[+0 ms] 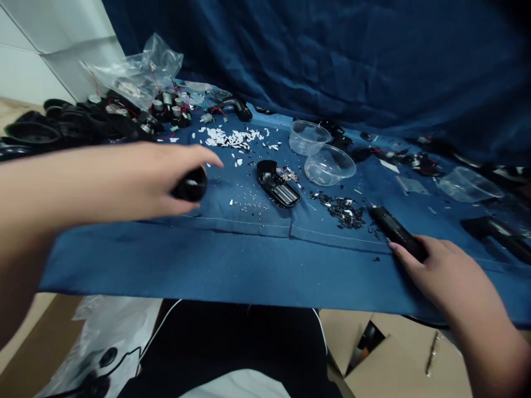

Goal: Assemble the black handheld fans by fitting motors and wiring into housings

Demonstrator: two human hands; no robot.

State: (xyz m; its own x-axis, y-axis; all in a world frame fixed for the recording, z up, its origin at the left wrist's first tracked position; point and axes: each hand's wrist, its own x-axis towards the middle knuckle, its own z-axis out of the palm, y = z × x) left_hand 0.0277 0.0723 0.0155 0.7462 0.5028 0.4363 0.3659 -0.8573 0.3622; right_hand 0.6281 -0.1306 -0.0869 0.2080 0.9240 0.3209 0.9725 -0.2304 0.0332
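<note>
My left hand [161, 177] reaches over the blue cloth [166, 265] and grips a round black plastic part [191, 185] in its fingers. My right hand [442, 271] sits near the cloth's front edge, closed around the end of a black electric screwdriver [394, 229], whose tip points away to the upper left. Between the hands lies an opened black plastic casing [277, 184] with ribbed metal inside. Small screws [249, 203] are scattered in front of it, and a heap of black plastic fragments [340, 211] lies left of the screwdriver tip.
Two clear plastic bowls [323, 155] stand behind the casing, and a third [468, 185] sits at right. White shards [230, 138] lie behind my left hand. Black housings, wired parts and a plastic bag [141, 74] pile at back left. Cardboard [398, 354] lies below the front edge.
</note>
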